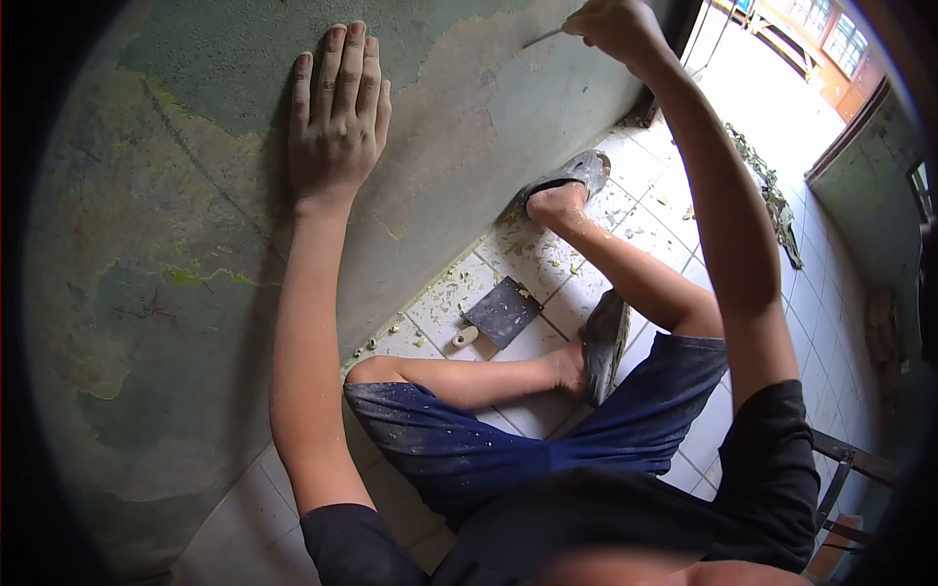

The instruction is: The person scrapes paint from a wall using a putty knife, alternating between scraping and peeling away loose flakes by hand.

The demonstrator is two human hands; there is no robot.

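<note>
My left hand point(337, 122) lies flat against the wall point(430, 146), its fingers stretched upward. Patches of the wall's green paint have come off and show a paler layer beneath. Up near the top edge, my right hand point(618, 34) is closed around a scraper point(545, 38). Only its thin blade shows, seen nearly edge-on, with the tip at the wall beside a flaking patch. The fingers hide its handle.
Paint flakes point(454, 293) litter the white tiled floor point(635, 176) along the wall. A dark rectangular sheet point(503, 313) lies by a cream cylindrical piece point(465, 337) between my legs. A crumpled leafy-patterned cloth or debris strip point(767, 190) lies near the bright doorway. A metal frame point(850, 454) stands right.
</note>
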